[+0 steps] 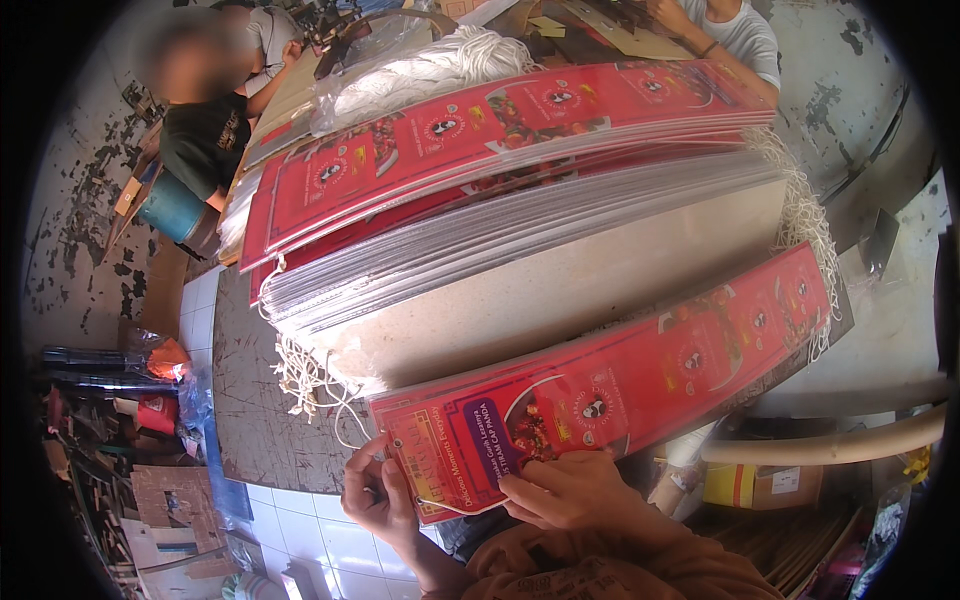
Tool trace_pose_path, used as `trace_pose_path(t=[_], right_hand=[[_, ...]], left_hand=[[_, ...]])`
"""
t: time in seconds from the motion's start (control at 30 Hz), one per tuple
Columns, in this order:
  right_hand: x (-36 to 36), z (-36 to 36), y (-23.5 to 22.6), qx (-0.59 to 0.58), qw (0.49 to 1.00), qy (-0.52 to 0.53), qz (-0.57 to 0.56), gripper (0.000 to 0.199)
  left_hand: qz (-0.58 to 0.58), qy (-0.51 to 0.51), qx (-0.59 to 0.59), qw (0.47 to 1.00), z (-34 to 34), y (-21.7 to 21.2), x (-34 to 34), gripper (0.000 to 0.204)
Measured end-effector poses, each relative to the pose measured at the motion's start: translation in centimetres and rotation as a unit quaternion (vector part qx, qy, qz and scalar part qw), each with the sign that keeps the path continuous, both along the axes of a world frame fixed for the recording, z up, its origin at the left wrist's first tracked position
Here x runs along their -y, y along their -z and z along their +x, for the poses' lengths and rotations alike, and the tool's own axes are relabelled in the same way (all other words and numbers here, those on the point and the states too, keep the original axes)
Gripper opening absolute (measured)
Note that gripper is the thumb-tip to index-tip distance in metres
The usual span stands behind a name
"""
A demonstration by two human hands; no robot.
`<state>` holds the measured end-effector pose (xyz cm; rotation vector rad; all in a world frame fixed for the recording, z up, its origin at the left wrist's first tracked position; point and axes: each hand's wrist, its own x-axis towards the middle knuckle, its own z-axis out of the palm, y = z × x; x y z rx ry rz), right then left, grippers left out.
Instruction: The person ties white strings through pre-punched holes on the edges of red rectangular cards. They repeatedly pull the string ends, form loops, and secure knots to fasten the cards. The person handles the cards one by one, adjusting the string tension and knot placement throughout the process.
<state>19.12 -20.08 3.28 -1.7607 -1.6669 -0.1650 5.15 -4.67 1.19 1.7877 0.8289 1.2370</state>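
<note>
The long red panel [640,375] lies at six o'clock from the pale stack [560,265], its long axis pointing from eight to two o'clock. The left hand [385,495] bends fingers at its eight-o'clock end; the right hand [565,490] curls fingers at its five-o'clock edge. Whether they grasp, I cannot tell.

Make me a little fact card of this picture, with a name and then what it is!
Left hand: fingers at the left end of the front red board
Right hand: fingers at that board's lower edge
White string: loops across the board's lower left corner; whether it is pinched, I can't tell
Middle: pile of pale boards, leaning
Behind the pile: more red boards
Under them: worn table
Far left: person in dark shirt
</note>
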Motion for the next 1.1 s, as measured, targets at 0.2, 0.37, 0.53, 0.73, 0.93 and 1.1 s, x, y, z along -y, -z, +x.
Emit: trace_pose_path(t=[0.2, 0.37, 0.53, 0.73, 0.93, 1.1], right_hand=[[-0.01, -0.01, 0.15, 0.002, 1.0, -0.003, 0.0, 0.029], [-0.03, -0.03, 0.12, 0.002, 1.0, -0.001, 0.005, 0.029], [-0.01, -0.06, 0.2, 0.003, 1.0, 0.0, 0.004, 0.028], [-0.09, -0.09, 0.32, -0.004, 1.0, 0.0, 0.012, 0.027], [-0.11, -0.07, 0.2, 0.0, 1.0, 0.003, 0.011, 0.024], [-0.2, -0.1, 0.12, -0.005, 1.0, 0.006, 0.017, 0.022]], left_hand=[[-0.002, -0.001, 0.004, 1.0, 0.04, 0.03, 0.04, 0.023], [-0.003, 0.003, 0.006, 1.0, 0.03, -0.02, 0.01, 0.023], [0.002, 0.001, -0.002, 1.0, -0.06, 0.07, -0.05, 0.023], [0.004, 0.002, 0.0, 1.0, -0.06, 0.06, -0.08, 0.022], [0.0, 0.001, 0.009, 1.0, 0.04, 0.16, -0.01, 0.022], [0.003, 0.006, 0.005, 1.0, -0.05, 0.16, -0.1, 0.02]])
